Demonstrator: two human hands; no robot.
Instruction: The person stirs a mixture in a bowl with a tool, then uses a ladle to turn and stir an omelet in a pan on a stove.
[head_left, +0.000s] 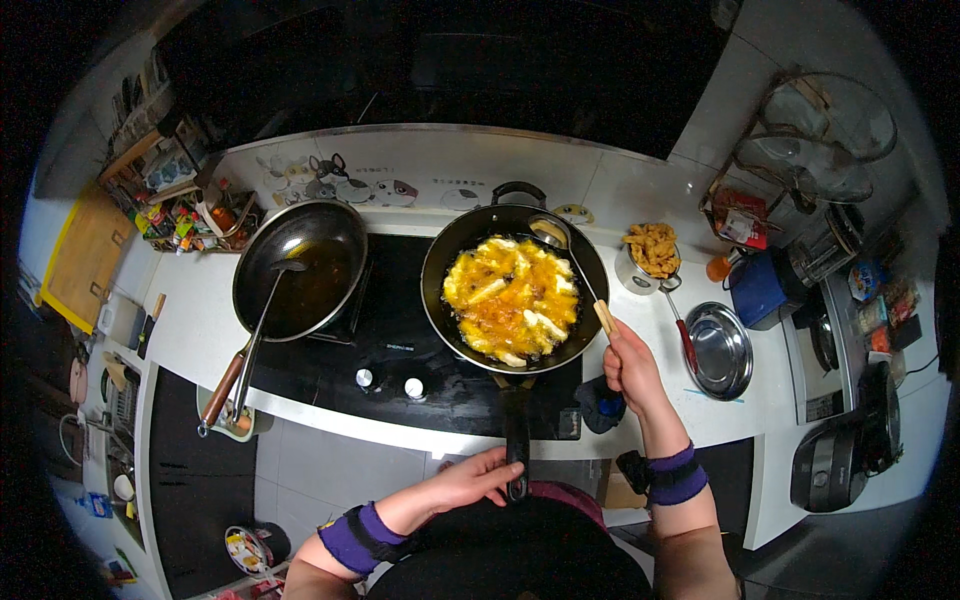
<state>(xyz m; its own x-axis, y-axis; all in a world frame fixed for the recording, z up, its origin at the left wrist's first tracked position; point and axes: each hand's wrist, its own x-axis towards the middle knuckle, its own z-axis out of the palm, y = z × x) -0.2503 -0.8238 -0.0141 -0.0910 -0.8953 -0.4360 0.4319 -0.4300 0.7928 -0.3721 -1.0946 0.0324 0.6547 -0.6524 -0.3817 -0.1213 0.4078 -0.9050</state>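
Note:
A black frying pan (429, 300) on the right side of the hob holds bubbling oil with battered strips (510, 300), some golden and some still pale. My left hand (480, 478) grips the end of the pan's black handle (517, 427), thumb on top. In my right hand (631, 364) is the wooden handle of a metal ladle (577, 262). The ladle's bowl rests against the pan's far right inner wall, above the food. Purple wristbands with black straps wrap both my forearms.
On the left burner a wok (330, 262) holds dark oil and a spatula (262, 330). Right of the pan stand a metal container of fried pieces (651, 251), a red-handled strainer (686, 345) and a steel bowl (721, 352). A dark cloth (600, 405) lies by the hob.

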